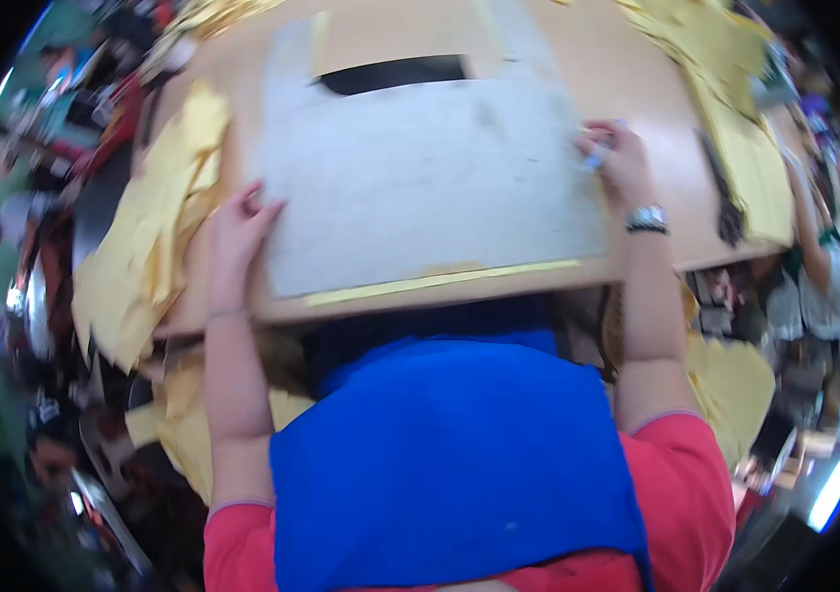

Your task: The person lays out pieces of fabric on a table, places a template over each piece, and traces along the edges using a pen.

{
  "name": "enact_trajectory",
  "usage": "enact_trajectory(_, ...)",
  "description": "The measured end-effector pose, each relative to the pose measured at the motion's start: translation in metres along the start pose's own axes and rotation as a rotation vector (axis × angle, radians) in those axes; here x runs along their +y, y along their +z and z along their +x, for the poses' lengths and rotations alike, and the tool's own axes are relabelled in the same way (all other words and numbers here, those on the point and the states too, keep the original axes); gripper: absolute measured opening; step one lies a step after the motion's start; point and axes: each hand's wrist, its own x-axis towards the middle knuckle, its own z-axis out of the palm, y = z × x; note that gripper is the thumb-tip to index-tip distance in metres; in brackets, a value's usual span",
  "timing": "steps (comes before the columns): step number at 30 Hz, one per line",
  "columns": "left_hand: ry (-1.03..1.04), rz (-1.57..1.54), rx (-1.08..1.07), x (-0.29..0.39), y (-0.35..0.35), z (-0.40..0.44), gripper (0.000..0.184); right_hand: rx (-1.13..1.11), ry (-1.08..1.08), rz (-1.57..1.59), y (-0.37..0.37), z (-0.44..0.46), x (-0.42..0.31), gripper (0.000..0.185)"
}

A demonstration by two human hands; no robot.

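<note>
A pale grey sheet-like template [430,187] lies on the light wooden table [627,89], with a dark curved piece [395,74] near its far end and a yellow strip [439,283] along its near edge. My left hand [245,222] is at the template's left edge, fingers curled and blurred; whether it grips anything is unclear. At the right edge, my right hand [620,163] has its fingers pinched round a small whitish-blue object, too blurred to name.
Yellow fabric pieces [158,217] are heaped on the table's left side. More yellow fabric [735,128] lies at the right, beside a dark strip [719,187]. Other people are at both sides, one at the right [827,286] with an arm reaching toward the table.
</note>
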Motion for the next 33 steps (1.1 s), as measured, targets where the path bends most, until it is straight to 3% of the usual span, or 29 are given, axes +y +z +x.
enact_trajectory(3, -0.042, 0.009, -0.004, 0.009, -0.004, -0.005, 0.058, -0.067, -0.118, -0.072, -0.004, 0.016, 0.021, 0.035)
enact_trajectory(10, -0.022, -0.151, -0.037, -0.001, 0.001, -0.005, 0.058, -0.064, -0.030, -0.019, -0.003, 0.018, 0.022, 0.037)
enact_trajectory(20, -0.020, -0.062, 0.037, -0.002, 0.000, -0.009, 0.061, -0.061, -0.005, -0.021, -0.004, 0.020, 0.022, 0.039)
enact_trajectory(23, -0.014, -0.049, 0.043, 0.002, 0.002, -0.009, 0.060, -0.061, -0.042, -0.163, -0.006, 0.017, 0.014, 0.037)
enact_trajectory(25, -0.004, -0.057, 0.040, 0.002, 0.004, -0.008, 0.058, -0.034, 0.042, 0.007, -0.001, 0.010, 0.006, 0.036)
enact_trajectory(28, -0.004, -0.147, 0.001, 0.001, 0.003, -0.007, 0.054, -0.039, -0.020, -0.175, -0.007, 0.016, 0.016, 0.039)
enact_trajectory(33, 0.006, -0.161, -0.040, 0.011, -0.001, -0.011, 0.052, -0.060, 0.036, 0.047, -0.005, 0.015, 0.018, 0.038)
